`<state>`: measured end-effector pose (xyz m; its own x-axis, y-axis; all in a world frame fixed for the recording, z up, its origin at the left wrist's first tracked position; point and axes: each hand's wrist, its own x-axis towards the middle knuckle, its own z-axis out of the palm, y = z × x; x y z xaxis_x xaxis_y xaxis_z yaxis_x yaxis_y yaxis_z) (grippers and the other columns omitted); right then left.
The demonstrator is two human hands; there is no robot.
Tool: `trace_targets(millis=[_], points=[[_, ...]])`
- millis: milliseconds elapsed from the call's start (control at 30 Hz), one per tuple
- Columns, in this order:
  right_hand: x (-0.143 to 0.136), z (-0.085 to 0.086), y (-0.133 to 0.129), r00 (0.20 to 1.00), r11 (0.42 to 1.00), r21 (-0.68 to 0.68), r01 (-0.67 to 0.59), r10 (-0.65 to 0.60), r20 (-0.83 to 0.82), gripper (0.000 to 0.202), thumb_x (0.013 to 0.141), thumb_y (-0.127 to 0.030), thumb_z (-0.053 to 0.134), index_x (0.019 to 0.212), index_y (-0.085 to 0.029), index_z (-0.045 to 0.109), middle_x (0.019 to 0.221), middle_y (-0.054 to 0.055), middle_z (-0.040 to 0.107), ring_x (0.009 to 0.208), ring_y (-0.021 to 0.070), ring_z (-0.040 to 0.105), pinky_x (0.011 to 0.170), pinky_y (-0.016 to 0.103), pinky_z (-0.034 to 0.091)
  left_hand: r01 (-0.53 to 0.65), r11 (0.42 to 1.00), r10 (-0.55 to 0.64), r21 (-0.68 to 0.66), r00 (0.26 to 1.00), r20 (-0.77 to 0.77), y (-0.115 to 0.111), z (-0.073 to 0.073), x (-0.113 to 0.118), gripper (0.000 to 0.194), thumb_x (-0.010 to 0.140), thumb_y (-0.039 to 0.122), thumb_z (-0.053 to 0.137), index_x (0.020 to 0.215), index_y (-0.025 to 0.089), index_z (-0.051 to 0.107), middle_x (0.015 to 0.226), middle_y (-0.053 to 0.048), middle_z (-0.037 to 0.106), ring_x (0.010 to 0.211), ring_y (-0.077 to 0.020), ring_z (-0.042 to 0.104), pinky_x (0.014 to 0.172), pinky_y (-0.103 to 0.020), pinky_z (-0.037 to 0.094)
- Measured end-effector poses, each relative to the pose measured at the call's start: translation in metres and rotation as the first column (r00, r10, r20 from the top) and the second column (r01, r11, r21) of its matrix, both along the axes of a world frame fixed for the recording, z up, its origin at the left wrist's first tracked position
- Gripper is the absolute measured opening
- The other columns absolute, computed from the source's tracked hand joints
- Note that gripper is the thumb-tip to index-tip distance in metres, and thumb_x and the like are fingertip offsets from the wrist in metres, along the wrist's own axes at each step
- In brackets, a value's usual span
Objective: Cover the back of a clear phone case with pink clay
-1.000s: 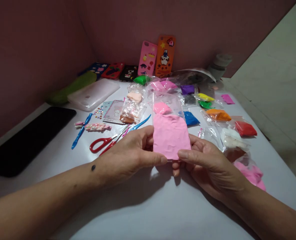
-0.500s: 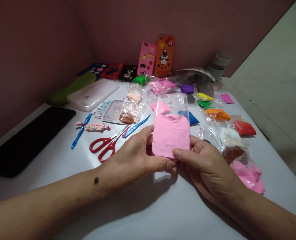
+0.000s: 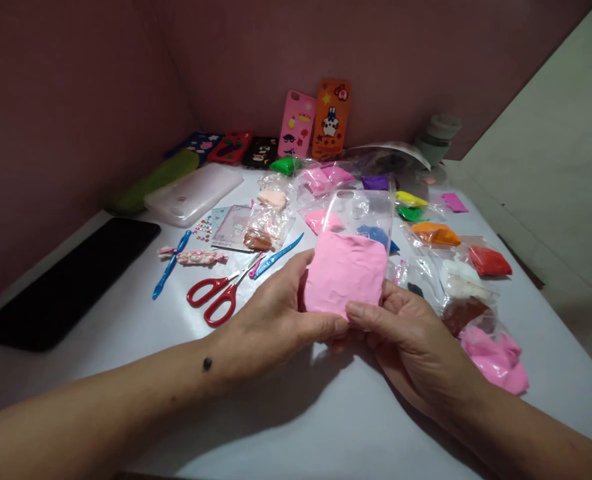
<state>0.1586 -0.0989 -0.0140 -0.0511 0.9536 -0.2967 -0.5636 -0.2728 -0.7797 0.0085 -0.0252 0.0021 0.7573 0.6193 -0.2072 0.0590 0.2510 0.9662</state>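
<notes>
A clear phone case [image 3: 376, 210] is held up between both hands above the white table. Pink clay [image 3: 346, 275] is spread flat over its lower part, while the upper end stays see-through. My left hand [image 3: 286, 300] grips the case from the left, its thumb along the lower edge. From the right, my right hand [image 3: 401, 327] holds the lower corner, its thumb pressed on the clay. The fingers behind the case are partly hidden. Red-handled scissors [image 3: 221, 293] lie left of my left hand, and a blue modelling tool [image 3: 279, 255] lies just beyond it.
Bags of coloured clay, among them orange [image 3: 435, 233], red [image 3: 490, 260] and pink [image 3: 496, 357], line the right side. A black phone-like slab [image 3: 76, 280] and another clear case [image 3: 193, 195] are on the left. Decorated phone cases [image 3: 332, 120] lean on the back wall.
The case has tilted a little, its top end swinging to the right. My left thumb has shifted slightly up against the clay's lower edge. The whole view has moved slightly.
</notes>
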Motion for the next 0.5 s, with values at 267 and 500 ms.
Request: trace_targets(millis=[267, 500], points=[[0.0100, 0.0046, 0.0029, 0.991, 0.999, -0.006, 0.044, -0.043, 0.125, 0.022, 0.075, -0.024, 0.070, 0.095, -0.016, 0.067, 0.077, 0.006, 0.067, 0.062, 0.0162, 0.057, 0.055, 0.029, 0.047, 0.057, 0.985, -0.030, -0.161, 0.987, 0.161, 0.0081, -0.0016, -0.0022, 0.066, 0.072, 0.008, 0.071, 0.131, 0.024, 0.045, 0.094, -0.005, 0.068, 0.086, -0.0188, 0.066, 0.079, -0.031, 0.048], [0.0101, 0.0031, 0.0032, 0.992, 0.997, -0.047, 0.064, -0.059, 0.110, 0.023, 0.073, -0.026, 0.074, 0.093, -0.017, 0.068, 0.073, 0.005, 0.068, 0.062, 0.0152, 0.060, 0.059, 0.028, 0.048, -0.038, 0.994, 0.042, -0.100, 0.999, 0.032, 0.0088, 0.0050, -0.0021, 0.057, 0.076, 0.013, 0.069, 0.127, 0.018, 0.044, 0.084, -0.001, 0.064, 0.076, -0.0141, 0.061, 0.069, -0.026, 0.045]])
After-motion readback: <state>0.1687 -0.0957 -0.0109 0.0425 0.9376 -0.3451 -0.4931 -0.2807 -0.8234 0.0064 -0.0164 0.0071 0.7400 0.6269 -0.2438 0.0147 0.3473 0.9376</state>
